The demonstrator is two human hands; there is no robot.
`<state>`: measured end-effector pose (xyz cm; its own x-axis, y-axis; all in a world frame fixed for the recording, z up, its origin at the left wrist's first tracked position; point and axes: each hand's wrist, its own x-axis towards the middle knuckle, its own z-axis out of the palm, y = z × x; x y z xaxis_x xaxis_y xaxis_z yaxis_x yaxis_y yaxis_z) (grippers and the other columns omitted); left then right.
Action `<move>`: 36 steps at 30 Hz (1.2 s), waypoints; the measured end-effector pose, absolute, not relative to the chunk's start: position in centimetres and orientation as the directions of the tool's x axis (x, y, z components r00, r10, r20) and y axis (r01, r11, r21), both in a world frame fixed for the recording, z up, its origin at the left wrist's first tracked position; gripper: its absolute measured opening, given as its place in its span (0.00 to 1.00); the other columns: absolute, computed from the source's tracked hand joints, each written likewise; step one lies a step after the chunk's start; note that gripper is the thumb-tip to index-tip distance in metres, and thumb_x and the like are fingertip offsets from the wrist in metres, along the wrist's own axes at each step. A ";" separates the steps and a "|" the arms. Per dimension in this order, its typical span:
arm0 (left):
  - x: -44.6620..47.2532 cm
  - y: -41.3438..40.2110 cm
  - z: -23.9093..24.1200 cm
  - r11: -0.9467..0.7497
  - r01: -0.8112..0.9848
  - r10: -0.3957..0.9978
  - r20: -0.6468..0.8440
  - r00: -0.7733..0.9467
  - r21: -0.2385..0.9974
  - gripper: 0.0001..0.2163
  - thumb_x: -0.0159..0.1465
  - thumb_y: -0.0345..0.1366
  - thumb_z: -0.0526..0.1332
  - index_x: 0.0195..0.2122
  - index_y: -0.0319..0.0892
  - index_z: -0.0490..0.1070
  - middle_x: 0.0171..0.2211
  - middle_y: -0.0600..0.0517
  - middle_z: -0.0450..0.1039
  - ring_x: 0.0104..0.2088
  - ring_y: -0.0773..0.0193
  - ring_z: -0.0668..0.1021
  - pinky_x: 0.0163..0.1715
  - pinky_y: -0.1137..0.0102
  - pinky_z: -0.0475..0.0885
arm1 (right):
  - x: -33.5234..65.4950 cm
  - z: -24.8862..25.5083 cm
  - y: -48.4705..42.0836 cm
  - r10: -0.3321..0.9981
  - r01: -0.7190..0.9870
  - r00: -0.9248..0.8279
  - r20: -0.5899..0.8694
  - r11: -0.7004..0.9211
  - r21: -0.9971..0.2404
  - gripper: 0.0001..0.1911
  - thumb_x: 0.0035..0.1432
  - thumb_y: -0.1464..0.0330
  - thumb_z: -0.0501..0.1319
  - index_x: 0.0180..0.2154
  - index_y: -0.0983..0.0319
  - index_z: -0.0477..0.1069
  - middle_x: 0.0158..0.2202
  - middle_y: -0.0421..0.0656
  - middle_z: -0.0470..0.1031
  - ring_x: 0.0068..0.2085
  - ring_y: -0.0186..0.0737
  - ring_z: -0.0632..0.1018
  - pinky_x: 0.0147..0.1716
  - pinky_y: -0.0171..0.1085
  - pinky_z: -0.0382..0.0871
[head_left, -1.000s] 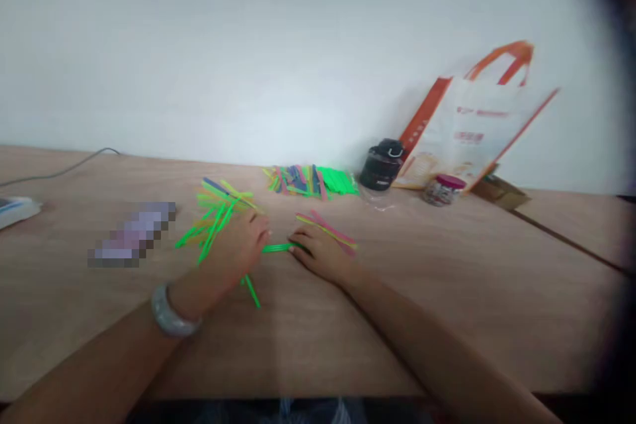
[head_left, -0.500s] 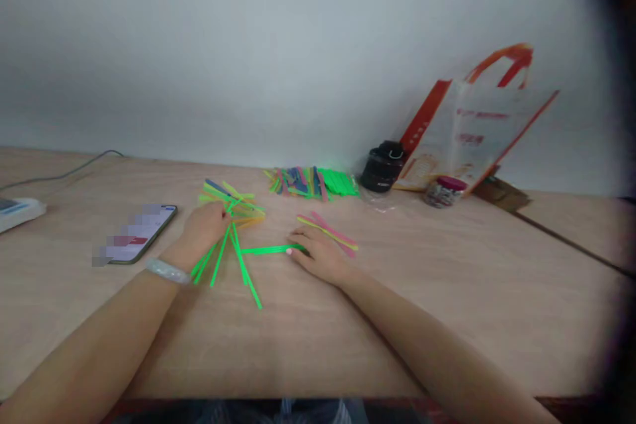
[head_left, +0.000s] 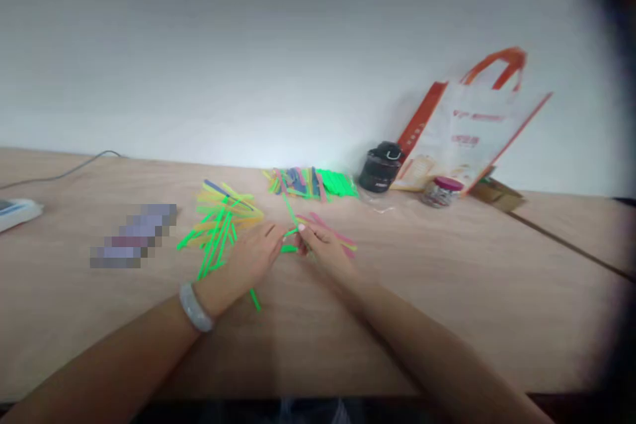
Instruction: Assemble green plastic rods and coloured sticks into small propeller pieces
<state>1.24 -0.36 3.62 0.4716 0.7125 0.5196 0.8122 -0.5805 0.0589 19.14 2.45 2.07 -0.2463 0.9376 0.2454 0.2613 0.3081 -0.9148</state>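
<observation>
White wall (head_left: 199, 59) rises behind a long wooden tabletop (head_left: 447, 318). Far to the right of the fingers, a white tote bag (head_left: 472, 126) with orange handles leans against the wall, with a black flask (head_left: 381, 169) and a red-lidded jar (head_left: 441, 193) near its foot. Well left of the fingers lies a pixelated phone (head_left: 133, 236). Just left of the left hand (head_left: 248, 255) sprawls a loose pile of neon plastic strips (head_left: 218, 232), while a packed bundle of mixed strips (head_left: 311, 182) sits ahead of the fingers. The right hand (head_left: 322, 252) lies over pink and yellow strips (head_left: 338, 235). Its thumb and forefinger look pressed together, pinching a green strip (head_left: 289, 209) that runs out past the fingertips toward the bundle, though blur hides the exact grip. The left hand's fingers are spread, their tips just beside the pinch. Held so near one end, the strip could swing into the bundle, or slip free if the pinch loosens.
</observation>
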 end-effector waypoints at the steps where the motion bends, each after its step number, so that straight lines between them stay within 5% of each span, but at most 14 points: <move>1: 1.4 -0.4 3.5 -0.587 0.808 0.702 0.528 0.478 0.048 0.08 0.68 0.32 0.50 0.39 0.40 0.68 0.34 0.49 0.70 0.37 0.61 0.73 0.37 0.67 0.69 | 19.1 2.1 2.3 0.940 0.266 -0.234 0.249 0.308 -0.913 0.25 0.58 0.49 0.51 0.22 0.61 0.67 0.20 0.40 0.67 0.24 0.34 0.69 0.25 0.34 0.62; 11: 1.7 0.1 2.3 -0.636 0.769 0.660 0.560 0.501 0.061 0.08 0.68 0.32 0.50 0.37 0.40 0.68 0.34 0.50 0.69 0.36 0.62 0.72 0.37 0.66 0.69 | 17.9 1.9 1.5 0.906 0.362 -0.260 0.335 0.413 -0.836 0.20 0.60 0.57 0.50 0.20 0.60 0.59 0.18 0.37 0.61 0.23 0.33 0.64 0.24 0.32 0.56; 26: 1.7 -0.2 4.3 -0.595 0.690 0.788 0.468 0.400 0.412 0.09 0.67 0.34 0.52 0.35 0.40 0.71 0.32 0.50 0.72 0.36 0.62 0.73 0.36 0.68 0.66 | 18.1 3.0 1.6 0.872 0.374 -0.307 0.381 0.478 -0.795 0.16 0.60 0.59 0.49 0.25 0.60 0.65 0.24 0.39 0.67 0.29 0.35 0.69 0.30 0.33 0.63; 31: 1.5 0.2 5.8 -0.513 0.642 0.858 0.348 0.377 0.570 0.12 0.65 0.38 0.52 0.27 0.40 0.69 0.23 0.55 0.65 0.27 0.66 0.68 0.28 0.71 0.60 | 18.6 3.2 2.1 0.864 0.366 -0.324 0.385 0.490 -0.791 0.18 0.61 0.57 0.49 0.28 0.61 0.68 0.28 0.40 0.70 0.33 0.36 0.71 0.34 0.34 0.64; 36: 1.0 0.6 6.3 -0.310 0.565 0.921 0.093 0.379 0.765 0.18 0.62 0.49 0.51 0.22 0.42 0.62 0.17 0.59 0.57 0.19 0.69 0.63 0.20 0.74 0.56 | 18.7 2.9 2.0 0.879 0.368 -0.340 0.333 0.451 -0.813 0.22 0.59 0.52 0.51 0.27 0.61 0.69 0.24 0.38 0.67 0.28 0.34 0.68 0.28 0.32 0.62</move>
<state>1.05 0.62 6.29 0.3793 0.9206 0.0927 0.5650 -0.3098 0.7647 18.70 2.02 2.91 -0.3403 0.8792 0.3334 0.3677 0.4508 -0.8134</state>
